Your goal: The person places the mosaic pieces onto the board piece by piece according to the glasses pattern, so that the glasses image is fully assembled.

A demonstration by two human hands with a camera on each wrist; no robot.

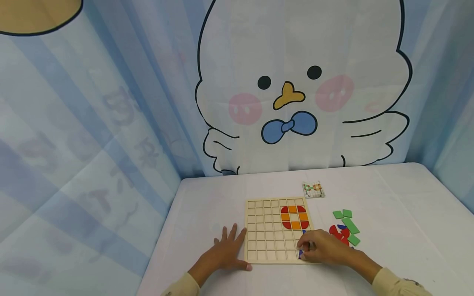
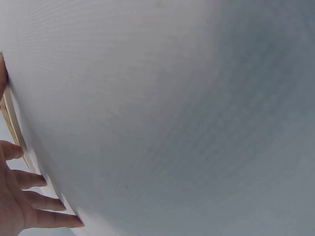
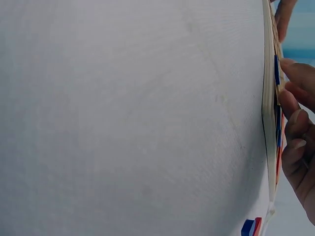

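A square wooden grid board [image 1: 264, 236] lies on the table. My left hand [image 1: 226, 250] rests with spread fingers at its left edge, fingertips against the frame. Over the lower right corner of the board is my right hand [image 1: 327, 247], its fingers bent. Its thumb and fingertips touch a small blue piece [image 1: 300, 255] there; whether they pinch it or only press it cannot be seen. Another blue piece [image 1: 304, 232] peeks out above that hand. Red corner pieces [image 1: 301, 209] and orange squares [image 1: 292, 209] form a ring in the grid. Blue pieces [image 3: 278, 118] also show edge-on in the right wrist view.
Loose green pieces [image 1: 350, 225], red pieces [image 1: 345, 233] and a blue piece [image 1: 341, 227] lie right of the board. A small pattern card [image 1: 313, 189] sits behind it. A printed curtain [image 1: 296, 152] hangs along the table's back edge.
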